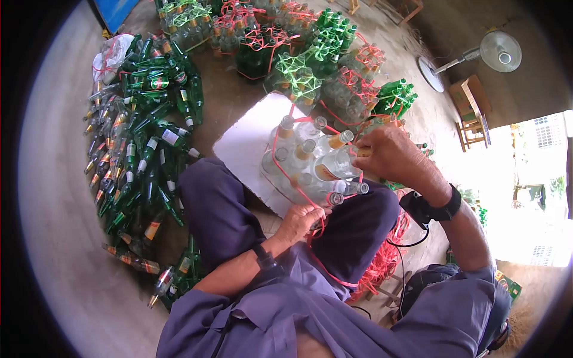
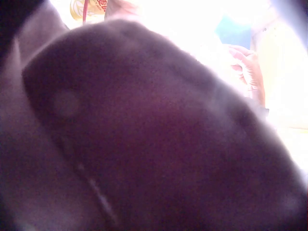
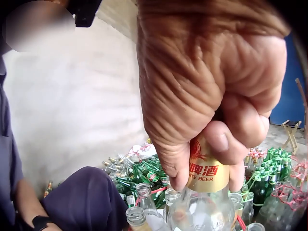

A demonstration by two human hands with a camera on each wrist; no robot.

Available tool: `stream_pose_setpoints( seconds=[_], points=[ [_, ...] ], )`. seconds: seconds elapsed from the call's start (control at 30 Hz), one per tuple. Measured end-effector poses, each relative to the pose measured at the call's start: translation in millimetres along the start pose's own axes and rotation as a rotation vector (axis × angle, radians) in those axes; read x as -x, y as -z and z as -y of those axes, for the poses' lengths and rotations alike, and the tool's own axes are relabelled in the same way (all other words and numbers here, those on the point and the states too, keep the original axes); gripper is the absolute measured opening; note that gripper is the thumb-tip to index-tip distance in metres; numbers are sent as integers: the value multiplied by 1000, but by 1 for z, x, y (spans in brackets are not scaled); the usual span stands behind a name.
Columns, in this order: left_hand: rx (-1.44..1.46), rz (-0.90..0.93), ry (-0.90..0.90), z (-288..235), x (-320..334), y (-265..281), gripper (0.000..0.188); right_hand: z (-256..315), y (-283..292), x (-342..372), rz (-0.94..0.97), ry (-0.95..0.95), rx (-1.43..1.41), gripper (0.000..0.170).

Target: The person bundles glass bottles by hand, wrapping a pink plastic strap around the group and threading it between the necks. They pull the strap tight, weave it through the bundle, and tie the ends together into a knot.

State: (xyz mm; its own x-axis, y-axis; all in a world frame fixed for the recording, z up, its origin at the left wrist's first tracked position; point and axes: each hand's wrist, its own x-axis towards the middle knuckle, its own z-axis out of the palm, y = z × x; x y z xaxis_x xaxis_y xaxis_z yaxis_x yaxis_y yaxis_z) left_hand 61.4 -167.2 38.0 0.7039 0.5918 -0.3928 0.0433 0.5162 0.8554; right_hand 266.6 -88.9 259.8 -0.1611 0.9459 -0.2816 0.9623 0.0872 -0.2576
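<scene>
My right hand (image 1: 397,156) grips the neck of a clear glass beer bottle (image 3: 204,211), its fingers curled round the gold neck label. In the head view this bottle leans over a cluster of clear glass bottles (image 1: 285,156) between my knees. A red plastic strap (image 1: 292,179) runs round the cluster among the necks. At the cluster's near side, my left hand (image 1: 300,223) pinches the strap between thumb and fingers. Dark cloth fills most of the left wrist view and hides the left hand's work there.
Under the cluster lies a white board (image 1: 239,146). Loose green bottles (image 1: 158,113) are piled at the left. Bundles tied with green strap (image 1: 298,77) and red strap stand at the back. A heap of red strap (image 1: 382,268) lies by my right knee; a fan (image 1: 500,52) stands far right.
</scene>
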Motion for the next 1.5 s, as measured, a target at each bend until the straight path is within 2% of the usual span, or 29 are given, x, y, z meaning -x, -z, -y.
stream_pose_setpoints(
  seconds=[0.1,0.27,0.33,0.53,0.6,0.7,0.77,0.83,0.97,1.03,1.07,1.13,1.23,1.37,1.5],
  points=[
    [-40,0,-11,-2,0,0,32,10,-13,0,-67,81,28,22],
    [-37,-5,-58,-8,2,-1,32,9,-21,4,-25,42,58,26],
    [84,0,-73,3,-2,-2,31,8,-22,6,-30,45,41,25],
    [39,12,-95,-1,1,-2,31,0,-28,5,-27,88,20,26],
    [43,9,-104,2,-1,-1,31,3,-32,6,-9,50,91,26],
    [14,18,-70,5,0,0,30,-5,-56,0,-9,157,121,26],
    [-20,21,-39,6,-3,0,30,-23,-91,-7,-6,131,75,26],
    [47,-4,-144,15,-2,-4,26,-30,-114,-17,7,125,8,25],
    [100,8,-62,20,-1,-1,22,-24,-125,-32,-10,164,4,24],
    [213,5,82,19,-1,-2,20,-23,-124,-36,56,118,17,22],
    [214,6,85,21,-3,-1,20,-22,-122,-39,117,80,44,21],
    [173,27,-20,28,-6,-2,22,-23,-126,-40,88,94,30,22],
    [291,32,54,27,-5,-5,23,-27,-135,-40,51,72,31,27],
    [247,65,57,11,2,-7,24,-19,-129,-37,33,10,24,29],
    [233,91,45,13,5,-9,24,-25,-134,-30,-23,44,-52,33]
  ],
)
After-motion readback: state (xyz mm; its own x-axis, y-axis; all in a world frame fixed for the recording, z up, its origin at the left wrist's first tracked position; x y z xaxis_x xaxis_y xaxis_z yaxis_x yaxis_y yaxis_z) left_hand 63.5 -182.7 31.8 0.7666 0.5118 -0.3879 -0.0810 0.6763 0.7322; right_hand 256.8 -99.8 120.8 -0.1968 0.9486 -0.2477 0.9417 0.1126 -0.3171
